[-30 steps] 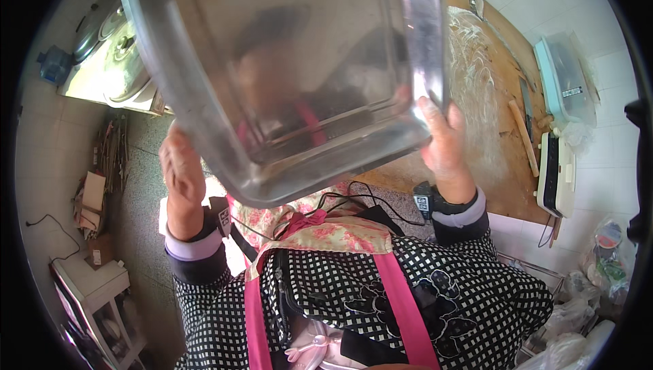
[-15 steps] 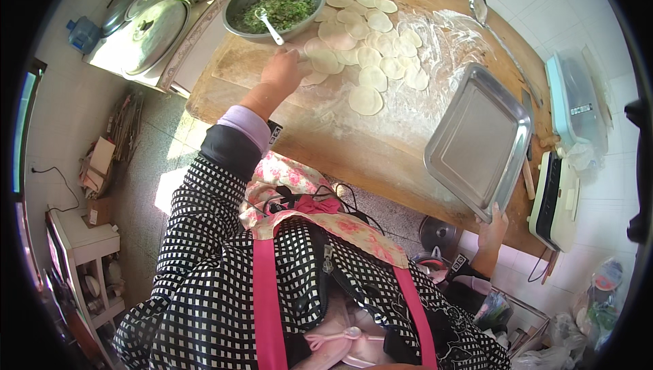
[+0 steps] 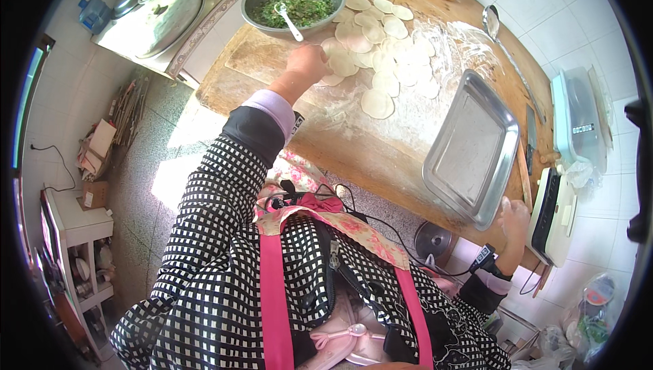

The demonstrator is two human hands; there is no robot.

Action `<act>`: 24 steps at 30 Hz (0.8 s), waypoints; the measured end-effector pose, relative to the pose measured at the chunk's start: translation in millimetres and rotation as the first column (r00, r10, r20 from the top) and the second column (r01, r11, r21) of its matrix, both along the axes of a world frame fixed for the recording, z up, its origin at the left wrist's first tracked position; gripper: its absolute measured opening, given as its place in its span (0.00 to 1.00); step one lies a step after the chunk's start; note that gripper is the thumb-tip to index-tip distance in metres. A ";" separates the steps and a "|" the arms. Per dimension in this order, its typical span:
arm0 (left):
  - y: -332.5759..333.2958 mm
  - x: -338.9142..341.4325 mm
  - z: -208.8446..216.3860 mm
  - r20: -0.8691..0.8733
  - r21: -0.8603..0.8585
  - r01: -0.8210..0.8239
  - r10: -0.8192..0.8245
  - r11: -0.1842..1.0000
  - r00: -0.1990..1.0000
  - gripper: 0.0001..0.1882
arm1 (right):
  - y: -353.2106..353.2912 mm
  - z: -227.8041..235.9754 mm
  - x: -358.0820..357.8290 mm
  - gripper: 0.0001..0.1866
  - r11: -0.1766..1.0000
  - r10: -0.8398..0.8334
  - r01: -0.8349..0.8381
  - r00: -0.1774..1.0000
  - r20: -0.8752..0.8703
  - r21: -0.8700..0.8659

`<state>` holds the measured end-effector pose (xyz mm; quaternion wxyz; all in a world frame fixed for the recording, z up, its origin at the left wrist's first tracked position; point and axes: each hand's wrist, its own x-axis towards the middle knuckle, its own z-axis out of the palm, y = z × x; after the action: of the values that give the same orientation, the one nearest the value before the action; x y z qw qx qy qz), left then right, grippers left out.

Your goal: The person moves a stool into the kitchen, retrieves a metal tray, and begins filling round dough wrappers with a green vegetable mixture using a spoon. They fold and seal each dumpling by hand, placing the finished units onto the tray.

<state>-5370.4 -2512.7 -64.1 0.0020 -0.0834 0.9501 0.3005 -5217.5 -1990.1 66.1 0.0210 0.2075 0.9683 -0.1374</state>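
Note:
My left hand [image 3: 307, 64] is closed at the left edge of the spread of round dough wrappers [image 3: 378, 103], its fingertips at one wrapper's edge. Whatever is in its fingers, if anything, is hidden. Just beyond it stands a metal bowl [image 3: 254, 24] of chopped green filling [image 3: 307, 7], with a white spoon [image 3: 291, 24] leaning out toward me. A rectangular metal tray [image 3: 469, 149] lies on the right part of the wooden board. Beside the tray's near right corner is my right hand [image 3: 515, 219], apart from the tray, its fingers loosely parted and holding nothing.
Flour dusts the board [image 3: 326, 132]. Along its right side lie a ladle [image 3: 491, 23], a knife [image 3: 530, 128] and a rolling pin [image 3: 524, 173]. A blue-lidded plastic box [image 3: 578, 118] and a cream appliance [image 3: 552, 217] stand at the right. A large pot lid [image 3: 170, 23] is at the far left.
My right hand has let go of the tray, which now lies flatter on the board, and has moved slightly right. My left hand stays by the wrappers; the whole view has shifted a little.

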 end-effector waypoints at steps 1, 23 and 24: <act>-3.0 1.7 -0.8 0.009 0.046 0.004 -0.004 0.999 1.000 0.14 | -16.0 12.2 -10.7 0.15 0.999 0.044 -0.044 0.996 -0.083 -0.009; -52.3 77.2 -7.9 0.033 0.892 -0.203 0.391 0.404 0.920 0.10 | -400.3 -45.7 -181.6 0.17 0.500 0.803 -0.845 0.534 -0.265 -0.189; -59.7 89.0 -9.5 0.077 0.944 -0.198 0.404 0.264 0.911 0.10 | -407.7 -45.0 -179.7 0.26 0.473 0.839 -0.874 0.486 -0.244 -0.112</act>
<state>-5281.4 -2572.4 -73.7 -0.0929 -0.2187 0.5619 0.7923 -5397.2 -2397.8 21.1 0.0344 -0.3209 0.9180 -0.2306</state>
